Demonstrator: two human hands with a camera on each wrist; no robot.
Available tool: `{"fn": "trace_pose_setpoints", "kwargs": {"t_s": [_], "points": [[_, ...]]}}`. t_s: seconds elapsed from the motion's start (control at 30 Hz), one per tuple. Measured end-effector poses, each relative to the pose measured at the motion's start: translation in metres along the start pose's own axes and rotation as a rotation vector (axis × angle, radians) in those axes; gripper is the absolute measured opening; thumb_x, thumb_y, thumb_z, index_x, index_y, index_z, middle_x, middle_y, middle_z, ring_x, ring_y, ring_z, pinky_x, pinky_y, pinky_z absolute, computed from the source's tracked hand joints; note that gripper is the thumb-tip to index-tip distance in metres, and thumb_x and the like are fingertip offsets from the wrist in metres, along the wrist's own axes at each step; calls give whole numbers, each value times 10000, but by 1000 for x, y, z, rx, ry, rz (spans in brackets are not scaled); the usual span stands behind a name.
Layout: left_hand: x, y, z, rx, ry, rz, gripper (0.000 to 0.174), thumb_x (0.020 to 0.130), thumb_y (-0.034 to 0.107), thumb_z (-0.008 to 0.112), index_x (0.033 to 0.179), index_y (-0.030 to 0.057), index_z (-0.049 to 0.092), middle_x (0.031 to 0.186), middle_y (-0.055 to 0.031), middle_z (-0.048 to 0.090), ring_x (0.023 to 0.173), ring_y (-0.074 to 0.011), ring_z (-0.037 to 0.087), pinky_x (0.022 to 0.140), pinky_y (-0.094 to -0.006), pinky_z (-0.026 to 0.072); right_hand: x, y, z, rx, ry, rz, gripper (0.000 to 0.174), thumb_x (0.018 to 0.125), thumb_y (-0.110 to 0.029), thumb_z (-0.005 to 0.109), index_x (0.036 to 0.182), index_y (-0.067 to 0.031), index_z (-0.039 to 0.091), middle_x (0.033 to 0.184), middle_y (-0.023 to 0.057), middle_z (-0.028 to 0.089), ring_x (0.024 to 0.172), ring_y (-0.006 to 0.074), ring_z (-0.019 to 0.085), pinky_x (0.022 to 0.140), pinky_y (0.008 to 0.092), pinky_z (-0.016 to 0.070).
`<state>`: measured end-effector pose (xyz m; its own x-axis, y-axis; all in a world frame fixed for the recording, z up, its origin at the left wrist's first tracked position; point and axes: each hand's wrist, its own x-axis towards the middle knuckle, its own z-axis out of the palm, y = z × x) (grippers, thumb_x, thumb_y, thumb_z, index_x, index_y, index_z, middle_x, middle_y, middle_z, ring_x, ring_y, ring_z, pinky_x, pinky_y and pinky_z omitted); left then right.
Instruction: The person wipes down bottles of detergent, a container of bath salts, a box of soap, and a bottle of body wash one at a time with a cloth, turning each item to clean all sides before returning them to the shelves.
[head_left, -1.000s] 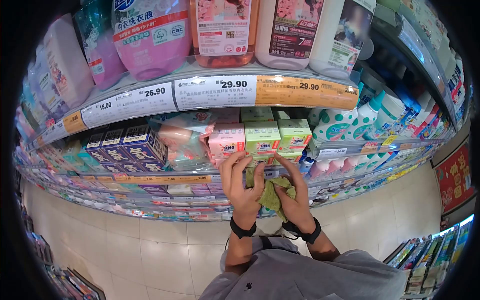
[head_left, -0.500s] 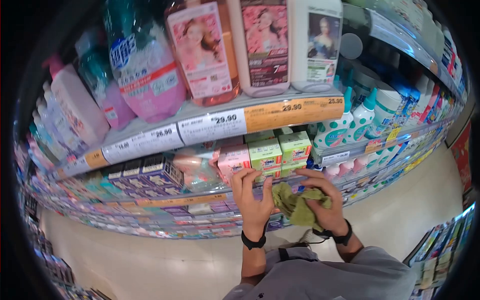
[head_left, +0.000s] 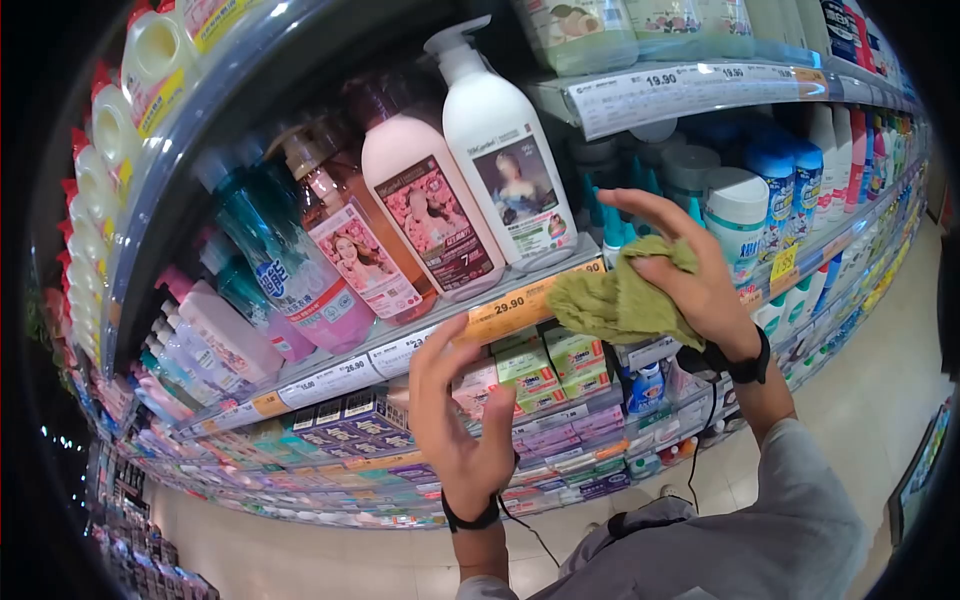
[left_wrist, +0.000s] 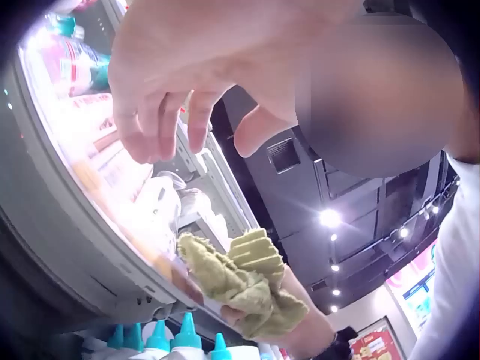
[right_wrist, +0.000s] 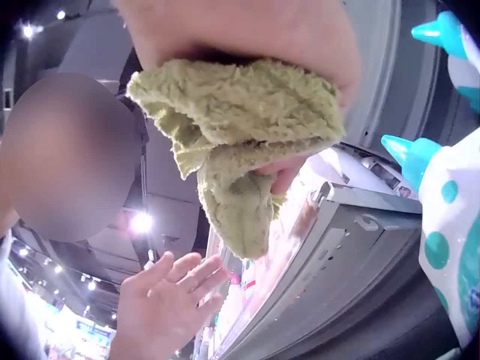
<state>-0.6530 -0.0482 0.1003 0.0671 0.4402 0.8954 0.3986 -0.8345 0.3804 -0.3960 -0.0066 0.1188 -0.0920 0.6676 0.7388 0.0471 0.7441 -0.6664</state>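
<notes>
A crumpled green cloth (head_left: 630,300) is gripped in my right hand (head_left: 715,305), just in front of the right end of the shelf's price strip (head_left: 520,305). Its fuzzy folds hang below the palm in the right wrist view. My left hand (head_left: 465,430) holds nothing; its fingers are spread and slightly bent, overlapping the same strip further left. Above the strip stand a white pump bottle (head_left: 510,170) and a pink pump bottle (head_left: 430,190). Green and pink boxes (head_left: 525,375) sit on the shelf below, partly behind the left hand.
White bottles with teal nozzles (right_wrist: 450,232) stand close beside the right hand. An amber bottle (head_left: 365,255) and several other bottles line the shelf to the left. A higher shelf (head_left: 690,92) juts out at the upper right. Purple boxes (head_left: 355,420) sit lower left.
Both hands have come up from the small boxes to the price strip's level and moved apart, the right one carrying the cloth up and right. The head view has tilted upward.
</notes>
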Motion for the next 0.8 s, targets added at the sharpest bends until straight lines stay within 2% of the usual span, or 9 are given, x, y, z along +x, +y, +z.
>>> {"fn": "trace_pose_setpoints", "kwargs": {"t_s": [0.07, 0.17, 0.2, 0.3, 0.4, 0.5, 0.6, 0.8], "points": [[21, 0, 12, -108, -31, -61, 486, 873, 193, 699, 1284, -17, 545, 1381, -219, 534, 1228, -320, 545, 949, -379, 472, 13, 10, -2, 62, -54, 18, 560, 918, -104, 618, 1433, 11, 433, 1410, 151, 537, 1332, 221, 480, 1077, 332, 400], [42, 4, 37, -203, -67, -167, 593, 906, 226, 672, 1397, -26, 454, 1489, -215, 433, 1287, -318, 501, 977, -392, 467, 28, 8, -8, 160, -153, 101, 578, 932, -127, 614, 1451, 20, 407, 1407, 160, 541, 1308, 218, 500, 1076, 331, 398], [42, 3, 40, -190, -115, -167, 637, 944, 258, 639, 1450, -30, 381, 1548, -225, 336, 1300, -319, 486, 1002, -397, 454, 31, 11, -7, 157, -157, 66, 577, 932, -145, 622, 1440, 36, 418, 1406, 174, 539, 1290, 210, 509, 1070, 329, 399], [39, 6, 50, -109, -96, -134, 662, 993, 356, 557, 1476, -33, 327, 1586, -244, 240, 1350, -337, 427, 1032, -413, 426, 37, 14, -7, 70, -202, 33, 572, 921, -109, 605, 1449, 23, 428, 1421, 164, 529, 1309, 214, 497, 1083, 334, 391], [38, 9, 58, -43, -151, -135, 688, 1027, 445, 442, 1491, -39, 287, 1603, -261, 163, 1403, -376, 332, 1100, -440, 341, 43, 21, -6, 123, -178, 16, 531, 919, -161, 642, 1379, 59, 494, 1379, 181, 557, 1259, 204, 527, 1061, 326, 401], [39, 8, 64, 39, -146, -112, 693, 1037, 476, 380, 1482, -48, 290, 1604, -268, 149, 1437, -403, 240, 1148, -460, 244, 47, 29, -5, 135, -168, 22, 547, 914, -172, 653, 1376, 72, 492, 1340, 179, 584, 1231, 203, 545, 1050, 321, 408], [38, 8, 70, 107, -154, -97, 677, 1042, 464, 372, 1472, -54, 294, 1605, -270, 141, 1447, -400, 203, 1169, -465, 179, 53, 22, -8, 86, -247, 62, 581, 914, -174, 654, 1403, 75, 465, 1405, 185, 538, 1260, 205, 526, 1066, 331, 404], [42, 3, 79, -25, -93, -155, 640, 1045, 493, 343, 1393, -44, 351, 1605, -270, 144, 1457, -382, 203, 1173, -466, 170, 63, 14, -6, 24, -279, 109, 673, 884, -268, 713, 1358, 144, 471, 1369, 233, 554, 1224, 207, 544, 1032, 308, 415]]}}
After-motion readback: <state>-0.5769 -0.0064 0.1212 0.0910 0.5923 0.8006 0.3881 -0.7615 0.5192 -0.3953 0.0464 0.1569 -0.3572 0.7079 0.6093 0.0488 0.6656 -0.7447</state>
